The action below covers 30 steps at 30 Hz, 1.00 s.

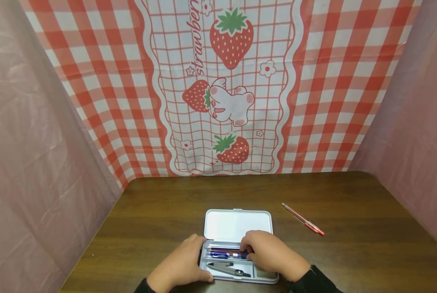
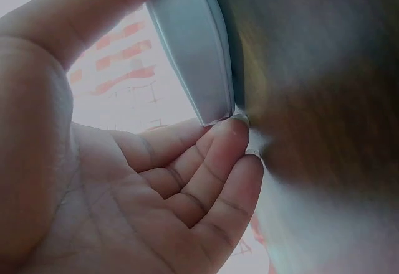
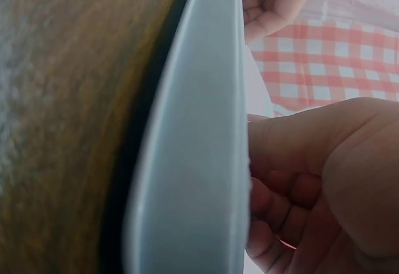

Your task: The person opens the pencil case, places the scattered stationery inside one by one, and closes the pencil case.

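Note:
A light grey pencil case [image 1: 244, 275] lies on the table with its lid [image 1: 238, 225] raised at the back. Inside, a blue pen [image 1: 218, 255] and other pens lie in the rear compartment, and a grey compass [image 1: 225, 268] in the front one. My left hand [image 1: 181, 260] grips the case's left end, thumb at the front corner and fingers at the back. My right hand [image 1: 271, 252] reaches over the right part, its curled fingers and thumb pinching at the pens' right ends. Its fingertips are partly hidden in the right wrist view, behind the case wall [image 3: 193, 137].
A red pen [image 1: 302, 219] lies on the brown wooden table [image 1: 159, 207], to the right of the lid. A red-and-white checked strawberry cloth [image 1: 225, 89] hangs behind the table. Pink curtains [image 1: 38, 154] hang at both sides.

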### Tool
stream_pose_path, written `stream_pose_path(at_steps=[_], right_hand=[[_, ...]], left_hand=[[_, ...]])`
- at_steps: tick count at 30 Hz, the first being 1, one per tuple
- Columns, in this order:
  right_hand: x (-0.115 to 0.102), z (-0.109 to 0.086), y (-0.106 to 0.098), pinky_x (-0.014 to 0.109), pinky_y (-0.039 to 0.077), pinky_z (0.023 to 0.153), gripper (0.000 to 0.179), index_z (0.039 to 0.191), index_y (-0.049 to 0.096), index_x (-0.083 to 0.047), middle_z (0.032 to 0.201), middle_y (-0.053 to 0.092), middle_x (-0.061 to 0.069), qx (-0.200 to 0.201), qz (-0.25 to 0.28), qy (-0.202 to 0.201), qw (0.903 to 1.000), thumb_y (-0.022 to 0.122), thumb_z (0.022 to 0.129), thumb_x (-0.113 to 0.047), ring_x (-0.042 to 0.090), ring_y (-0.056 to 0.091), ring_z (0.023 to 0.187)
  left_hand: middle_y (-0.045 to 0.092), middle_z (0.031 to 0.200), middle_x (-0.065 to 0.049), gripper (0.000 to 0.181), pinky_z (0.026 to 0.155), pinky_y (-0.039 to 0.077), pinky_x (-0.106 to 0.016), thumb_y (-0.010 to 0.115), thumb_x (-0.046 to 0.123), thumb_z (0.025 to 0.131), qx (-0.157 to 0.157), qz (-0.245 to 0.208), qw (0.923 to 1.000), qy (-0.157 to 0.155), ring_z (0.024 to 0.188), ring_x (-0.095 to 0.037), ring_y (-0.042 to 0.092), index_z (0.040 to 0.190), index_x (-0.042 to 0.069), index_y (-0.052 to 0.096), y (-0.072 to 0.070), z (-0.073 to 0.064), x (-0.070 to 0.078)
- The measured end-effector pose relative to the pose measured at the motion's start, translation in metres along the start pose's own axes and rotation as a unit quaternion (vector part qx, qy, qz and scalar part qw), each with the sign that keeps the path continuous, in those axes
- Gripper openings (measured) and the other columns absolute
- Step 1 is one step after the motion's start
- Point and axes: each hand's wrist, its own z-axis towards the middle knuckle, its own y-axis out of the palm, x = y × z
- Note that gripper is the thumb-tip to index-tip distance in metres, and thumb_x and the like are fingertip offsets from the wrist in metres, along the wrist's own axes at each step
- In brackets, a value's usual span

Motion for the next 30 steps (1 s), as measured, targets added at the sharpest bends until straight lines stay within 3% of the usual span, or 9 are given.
stream_pose_path(at_steps=[19,25,30], right_hand=[[0.002,0.0,0.001,0.023,0.038,0.063,0.01,0.09,0.07,-0.014,0.075,0.051,-0.01,0.007,0.014,-0.01,0.9998,0.07,0.083,-0.008,0.004,0.044,0.069],[0.005,-0.005,-0.007,0.023,0.042,0.065,0.008,0.092,0.069,-0.015,0.079,0.055,-0.011,0.005,0.042,-0.008,0.9991,0.07,0.085,-0.012,0.002,0.046,0.072],[0.022,-0.016,-0.022,0.025,0.046,0.068,0.009,0.097,0.069,-0.017,0.085,0.058,-0.013,0.044,0.048,0.019,0.9977,0.069,0.088,-0.015,0.0,0.049,0.076]], left_hand=[[0.052,0.112,-0.001,0.09,0.085,0.051,-0.031,0.088,0.049,0.058,0.0,-0.053,0.9985,0.012,0.094,-0.008,0.055,0.128,0.007,0.052,0.0,0.0,-0.002],[0.052,0.111,0.001,0.088,0.085,0.05,-0.031,0.088,0.05,0.06,-0.002,-0.052,0.9986,0.001,0.094,-0.007,0.053,0.128,0.007,0.052,0.0,-0.001,-0.002],[0.052,0.111,0.002,0.087,0.087,0.049,-0.033,0.086,0.053,0.062,-0.005,-0.041,0.9991,-0.002,0.095,-0.008,0.052,0.128,0.008,0.052,0.004,-0.002,-0.001]])
